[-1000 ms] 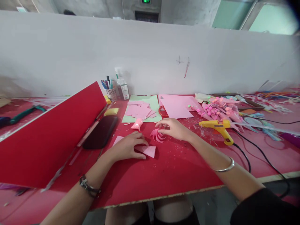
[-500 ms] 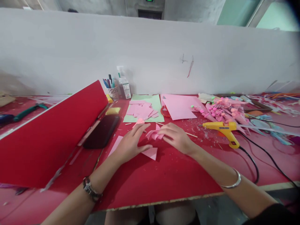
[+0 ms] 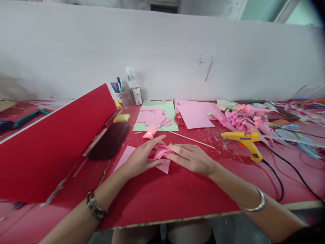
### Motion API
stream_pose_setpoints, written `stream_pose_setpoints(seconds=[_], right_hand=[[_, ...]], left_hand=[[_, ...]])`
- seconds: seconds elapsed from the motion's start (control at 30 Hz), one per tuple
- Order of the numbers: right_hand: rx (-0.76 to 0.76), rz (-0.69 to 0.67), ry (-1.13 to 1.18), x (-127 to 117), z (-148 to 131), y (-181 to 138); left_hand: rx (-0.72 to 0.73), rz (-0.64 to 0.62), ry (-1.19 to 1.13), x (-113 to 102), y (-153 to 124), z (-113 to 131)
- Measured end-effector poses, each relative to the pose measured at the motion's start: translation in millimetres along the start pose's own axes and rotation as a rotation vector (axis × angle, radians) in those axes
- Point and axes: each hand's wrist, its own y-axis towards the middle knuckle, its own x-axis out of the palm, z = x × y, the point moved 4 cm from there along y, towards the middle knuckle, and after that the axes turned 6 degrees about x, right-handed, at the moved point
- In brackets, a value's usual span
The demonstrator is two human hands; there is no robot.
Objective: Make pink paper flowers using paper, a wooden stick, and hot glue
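Observation:
My left hand (image 3: 142, 156) and my right hand (image 3: 191, 156) meet over a curled pink paper piece (image 3: 161, 153) at the middle of the red table (image 3: 177, 193). Both hands pinch this curled piece between their fingers. Under it lies a flat pink paper triangle (image 3: 164, 166), and a pale pink sheet (image 3: 123, 156) shows beside my left wrist. A thin wooden stick (image 3: 191, 139) lies just beyond my right hand.
A yellow glue gun (image 3: 245, 139) with black cord lies right. Pink paper cones (image 3: 243, 120), a pink sheet (image 3: 195, 114), green paper with pink squares (image 3: 154, 118), a pen cup (image 3: 121, 95), a black phone (image 3: 109, 141) and a raised red board (image 3: 50, 145) surround the hands.
My right hand carried the curled pink piece from farther back toward me. My left hand rose off the flat pink triangle and joined it on the curl.

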Motion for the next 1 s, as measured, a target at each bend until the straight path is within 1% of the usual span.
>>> stream_pose_setpoints(seconds=[0.07, 0.2, 0.23, 0.3, 0.37, 0.43, 0.53, 0.67, 1.0], right_hand=[[0.08, -0.019, 0.11, 0.4, 1.4, 0.9], [0.321, -0.055, 0.299, 4.6, 8.2, -0.1], [0.346, -0.057, 0.327, 6.2, 9.1, -0.7], [0.329, -0.007, 0.363, 7.9, 9.2, -1.2], [0.336, 0.089, 0.436, 9.0, 10.6, -1.5], [0.428, 0.143, 0.561, 12.4, 14.1, -1.6], [0.55, 0.114, 0.698, 18.2, 16.1, -0.3], [0.593, 0.144, 0.723, 16.4, 16.9, 1.8], [0.599, 0.221, 0.741, 14.3, 19.9, 0.1]], left_hand=[[0.029, 0.013, 0.012, -0.8, 0.9, 0.8], [0.124, 0.04, 0.046, -2.7, 3.1, 4.3], [0.129, 0.05, 0.053, -3.4, 3.4, 4.6], [0.12, 0.081, 0.068, -4.9, 3.7, 4.4], [0.1, 0.122, 0.082, -6.6, 3.6, 3.8], [0.085, 0.162, 0.098, -7.7, 3.5, 3.4], [0.068, 0.173, 0.107, -6.3, 3.7, 3.1], [0.084, 0.137, 0.077, -3.4, 4.4, 5.4], [0.07, 0.145, -0.117, -5.6, 3.1, 8.3]])
